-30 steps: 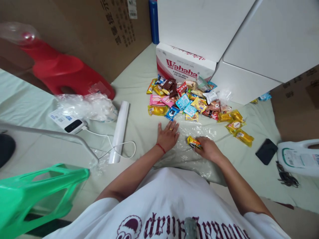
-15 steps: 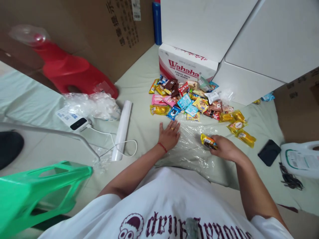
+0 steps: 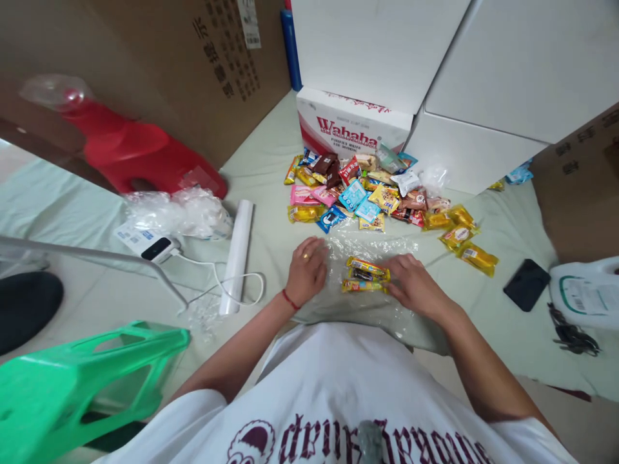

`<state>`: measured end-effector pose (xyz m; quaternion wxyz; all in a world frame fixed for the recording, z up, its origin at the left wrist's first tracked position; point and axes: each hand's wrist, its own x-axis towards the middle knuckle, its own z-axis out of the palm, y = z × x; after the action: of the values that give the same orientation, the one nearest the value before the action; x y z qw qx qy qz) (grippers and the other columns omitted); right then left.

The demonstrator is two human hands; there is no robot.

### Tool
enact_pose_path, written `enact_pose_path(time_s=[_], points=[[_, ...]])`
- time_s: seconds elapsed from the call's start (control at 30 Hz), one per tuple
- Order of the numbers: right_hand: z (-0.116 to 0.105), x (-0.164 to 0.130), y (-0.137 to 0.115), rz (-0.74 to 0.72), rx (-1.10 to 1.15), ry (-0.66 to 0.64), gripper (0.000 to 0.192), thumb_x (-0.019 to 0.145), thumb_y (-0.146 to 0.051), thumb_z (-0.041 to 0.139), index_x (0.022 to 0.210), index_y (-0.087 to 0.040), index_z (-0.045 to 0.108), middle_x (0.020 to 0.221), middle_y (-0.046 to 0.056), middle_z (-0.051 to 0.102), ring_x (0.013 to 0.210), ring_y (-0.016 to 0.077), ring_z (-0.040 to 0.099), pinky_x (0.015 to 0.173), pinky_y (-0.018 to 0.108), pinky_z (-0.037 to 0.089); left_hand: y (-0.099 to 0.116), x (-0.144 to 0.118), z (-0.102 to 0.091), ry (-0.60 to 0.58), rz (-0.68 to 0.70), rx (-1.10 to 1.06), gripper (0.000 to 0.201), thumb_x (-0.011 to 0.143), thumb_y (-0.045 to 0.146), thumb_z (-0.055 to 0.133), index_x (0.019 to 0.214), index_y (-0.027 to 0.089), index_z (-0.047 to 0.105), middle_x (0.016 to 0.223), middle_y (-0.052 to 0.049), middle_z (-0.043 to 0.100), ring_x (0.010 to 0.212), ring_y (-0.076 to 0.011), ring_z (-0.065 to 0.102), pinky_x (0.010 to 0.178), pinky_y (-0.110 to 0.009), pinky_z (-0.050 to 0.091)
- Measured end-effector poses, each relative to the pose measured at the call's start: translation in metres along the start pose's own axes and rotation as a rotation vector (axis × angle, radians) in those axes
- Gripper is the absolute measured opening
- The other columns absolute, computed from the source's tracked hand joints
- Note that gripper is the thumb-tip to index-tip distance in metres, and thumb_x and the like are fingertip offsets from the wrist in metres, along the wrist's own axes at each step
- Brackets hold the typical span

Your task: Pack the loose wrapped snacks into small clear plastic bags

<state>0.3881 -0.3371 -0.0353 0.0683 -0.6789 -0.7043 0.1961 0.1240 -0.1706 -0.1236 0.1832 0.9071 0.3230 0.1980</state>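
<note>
Moved back to centre frame, the yellow foil snack packet [image 3: 366, 276] lies crosswise, right hand [image 3: 414, 287] pinching its end, left hand [image 3: 306, 270] curled, empty, just beside.

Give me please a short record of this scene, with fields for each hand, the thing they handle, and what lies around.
left hand: curled, resting on the clear plastic sheet
right hand: touching the yellow snack packet
packet place: on the sheet, between both hands
behind: snack pile, Wahaha box
left side: white roll, green stool
right side: black phone
</note>
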Motion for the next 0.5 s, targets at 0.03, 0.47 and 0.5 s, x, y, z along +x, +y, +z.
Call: enact_pose_path(time_s=[0.03,0.47,0.5], points=[[0.001,-0.020,0.002,-0.047,0.054,0.012,0.028,0.101,-0.028,0.053,0.127,-0.020,0.063,0.121,0.014,0.064,0.112,0.0287,0.055,0.099,0.045,0.045,-0.004,-0.013,-0.007,-0.021,0.093,-0.045,0.044,0.102,0.034,0.034,0.133,0.021,0.064,0.147,-0.014,0.060,0.149,-0.0260,0.042,0.123,-0.052,0.038],[0.100,-0.086,0.006,-0.102,0.196,0.237,0.017,0.104,-0.031,0.056,0.107,-0.023,0.070,0.109,0.010,0.071,0.101,0.0257,0.062,0.090,0.045,0.048,-0.016,-0.024,-0.015,-0.468,0.403,0.049,0.073,0.094,0.065,0.057,0.158,0.032,0.043,0.153,-0.018,0.050,0.125,-0.0356,0.057,0.097,-0.049,0.044],[0.095,-0.085,0.006,-0.105,0.241,0.242,0.018,0.105,-0.030,0.053,0.104,-0.024,0.070,0.106,0.009,0.071,0.098,0.0243,0.063,0.089,0.043,0.049,-0.013,-0.018,-0.018,-0.495,0.396,0.066,0.070,0.095,0.062,0.056,0.157,0.031,0.043,0.146,-0.018,0.055,0.121,-0.0343,0.058,0.095,-0.047,0.043]])
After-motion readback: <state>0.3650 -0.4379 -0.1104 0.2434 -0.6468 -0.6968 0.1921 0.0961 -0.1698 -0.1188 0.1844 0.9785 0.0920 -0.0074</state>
